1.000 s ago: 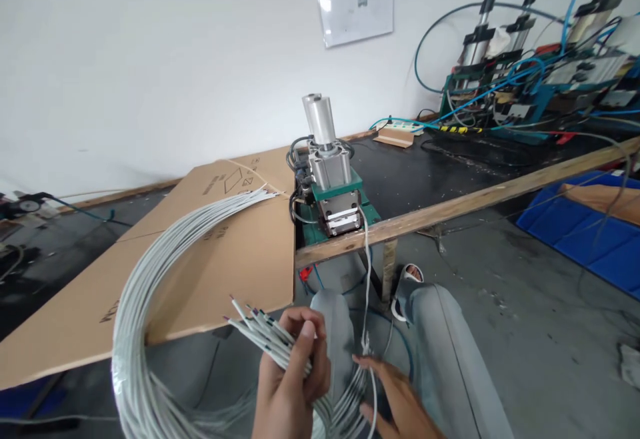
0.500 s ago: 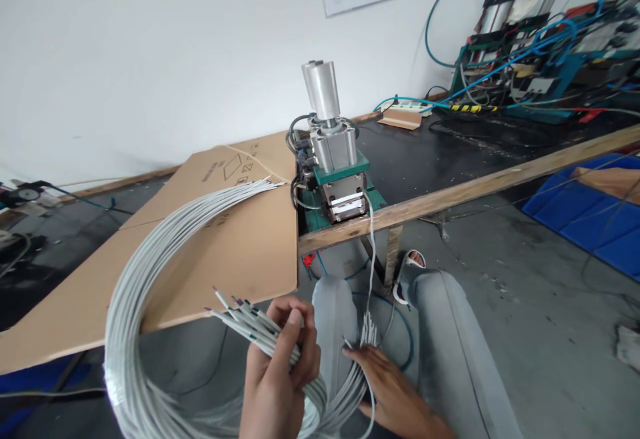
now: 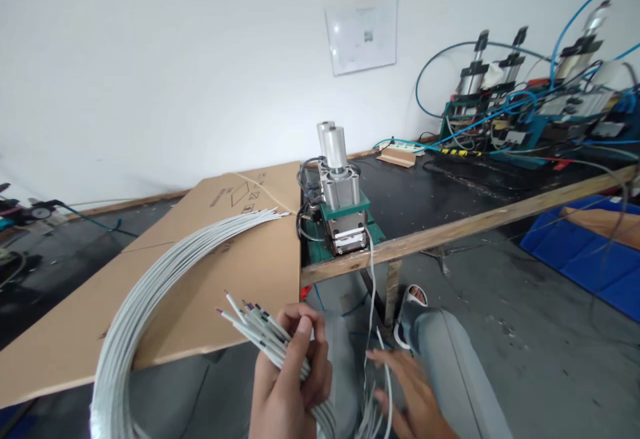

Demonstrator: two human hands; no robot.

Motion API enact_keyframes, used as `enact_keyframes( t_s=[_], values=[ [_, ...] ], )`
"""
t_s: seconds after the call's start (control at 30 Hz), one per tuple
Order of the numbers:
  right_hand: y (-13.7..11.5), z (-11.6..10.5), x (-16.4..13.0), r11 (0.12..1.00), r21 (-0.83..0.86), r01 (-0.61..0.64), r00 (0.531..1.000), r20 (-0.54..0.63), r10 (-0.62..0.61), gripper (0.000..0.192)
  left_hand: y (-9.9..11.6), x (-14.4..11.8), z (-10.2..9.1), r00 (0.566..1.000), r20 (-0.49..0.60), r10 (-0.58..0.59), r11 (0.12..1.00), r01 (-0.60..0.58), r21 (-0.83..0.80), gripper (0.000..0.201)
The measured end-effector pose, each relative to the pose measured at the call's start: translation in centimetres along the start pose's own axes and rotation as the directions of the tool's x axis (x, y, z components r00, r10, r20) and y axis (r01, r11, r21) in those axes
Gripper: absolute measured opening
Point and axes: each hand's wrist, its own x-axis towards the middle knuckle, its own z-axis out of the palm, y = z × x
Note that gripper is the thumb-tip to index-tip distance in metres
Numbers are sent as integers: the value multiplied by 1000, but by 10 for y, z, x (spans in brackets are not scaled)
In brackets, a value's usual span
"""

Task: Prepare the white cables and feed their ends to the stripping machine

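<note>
A big loop of white wires [image 3: 150,305] is held by the left hand [image 3: 290,385], its fingers [image 3: 300,345] wrapped tight around the wire ends. Just right, the right hand [image 3: 410,399] is spread open, touching loose wires [image 3: 373,419]. Beyond the fingers, a wire machine [image 3: 343,209] is seen on the tabletop [image 3: 450,229].

Your left hand [image 3: 290,379] grips a bundle of white cables [image 3: 150,299], looped left over cardboard [image 3: 200,272]. Your right hand [image 3: 410,399] touches loose cable ends near a green pneumatic machine [image 3: 340,205].
</note>
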Motion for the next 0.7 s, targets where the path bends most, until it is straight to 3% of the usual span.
enact_keyframes(
  t_s=[0.17,0.33,0.43,0.7],
  values=[
    [2,-12,81,987,-86,136,963,-223,-152,42,11,9,27,988,122,-98,988,112,-106,35],
    [0,-9,139,969,-169,182,913,-338,-230,51,20,18,35,939,188,-290,938,317,-138,44],
    [2,-6,157,963,-198,182,893,-378,-246,54,25,20,37,921,220,-322,920,359,-158,44],
    [8,-10,176,958,-243,152,881,-406,-242,45,34,25,47,925,204,-319,909,360,-211,45]
  ],
)
